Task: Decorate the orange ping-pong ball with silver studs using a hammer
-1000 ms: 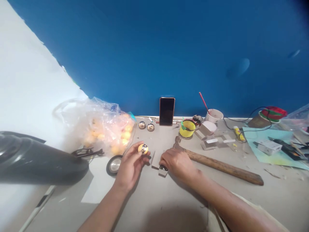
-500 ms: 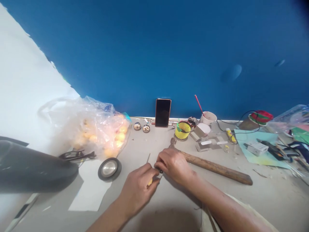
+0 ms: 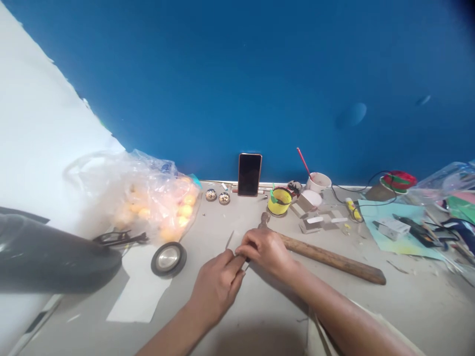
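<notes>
My left hand [image 3: 217, 285] and my right hand [image 3: 265, 249] meet at the middle of the grey table [image 3: 260, 316], fingers curled and pressed together over something small that they hide. A pale flat block [image 3: 232, 241] pokes out just beyond the fingertips. Behind my right hand lies a wooden-handled hammer [image 3: 326, 257], its head near my knuckles.
A clear plastic bag of yellow balls [image 3: 148, 202] sits at the left, with a round metal lid [image 3: 168, 258], black glasses [image 3: 118, 239] and white paper [image 3: 139, 291] near it. A phone [image 3: 249, 174] leans on the blue wall. A yellow cup [image 3: 279, 201], white cups and clutter fill the right.
My left hand, which held a yellow ball up a second ago, has come down and joined my right hand. The ball is now hidden between the fingers.
</notes>
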`<state>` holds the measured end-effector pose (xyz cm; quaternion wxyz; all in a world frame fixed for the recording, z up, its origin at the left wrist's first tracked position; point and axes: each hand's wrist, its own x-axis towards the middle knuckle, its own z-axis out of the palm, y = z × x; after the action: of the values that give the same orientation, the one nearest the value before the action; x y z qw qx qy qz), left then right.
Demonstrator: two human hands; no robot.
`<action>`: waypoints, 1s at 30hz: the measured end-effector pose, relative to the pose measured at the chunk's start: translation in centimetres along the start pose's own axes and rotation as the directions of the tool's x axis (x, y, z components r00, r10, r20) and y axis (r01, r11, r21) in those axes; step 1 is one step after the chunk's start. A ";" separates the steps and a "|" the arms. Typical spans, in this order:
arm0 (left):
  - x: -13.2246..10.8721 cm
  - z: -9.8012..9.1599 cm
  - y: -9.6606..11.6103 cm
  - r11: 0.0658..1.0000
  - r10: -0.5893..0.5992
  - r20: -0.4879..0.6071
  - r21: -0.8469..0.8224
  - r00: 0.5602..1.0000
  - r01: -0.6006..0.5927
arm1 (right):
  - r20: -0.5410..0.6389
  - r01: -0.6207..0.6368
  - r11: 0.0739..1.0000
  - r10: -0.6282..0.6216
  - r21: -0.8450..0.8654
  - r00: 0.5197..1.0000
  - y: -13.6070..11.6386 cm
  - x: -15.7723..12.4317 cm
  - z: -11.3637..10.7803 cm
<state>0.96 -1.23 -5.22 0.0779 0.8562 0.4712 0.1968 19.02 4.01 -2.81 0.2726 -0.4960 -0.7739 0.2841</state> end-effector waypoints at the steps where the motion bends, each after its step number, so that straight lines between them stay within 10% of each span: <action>1: 0.0 0.0 0.0 1.000 -0.001 0.001 0.012 1.000 0.001 | -0.018 -0.017 0.998 0.018 0.064 1.000 -0.1 0.0 0.0; 11: 1.4 -0.5 -2.5 0.961 -0.253 -0.127 0.085 0.959 0.264 | -0.057 -0.149 0.851 0.205 0.503 0.977 -0.2 0.5 -0.7; 16: 1.5 -2.6 -1.9 0.871 -0.399 -0.194 -0.387 0.896 0.303 | -0.028 -0.168 0.707 0.257 0.687 0.966 0.2 0.6 -0.8; 19: 1.4 -3.9 -0.5 0.353 -0.449 0.120 -0.887 0.885 0.299 | 0.055 -0.208 0.568 0.275 0.797 0.960 0.3 0.5 -0.8; 22: 1.3 -4.2 0.2 -0.249 -0.345 0.357 -0.926 0.868 0.282 | 0.124 -0.236 0.428 0.274 0.872 0.954 0.4 0.3 -0.8; 30: 1.7 -3.8 -0.1 -0.593 -0.240 0.416 -0.778 0.877 0.207 | 0.237 -0.273 0.208 0.181 0.939 0.955 0.2 0.0 -0.8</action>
<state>0.09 0.01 -1.33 0.8135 0.2007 0.2563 0.4819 19.65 4.19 -2.40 0.4446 -0.3206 -0.3649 0.7526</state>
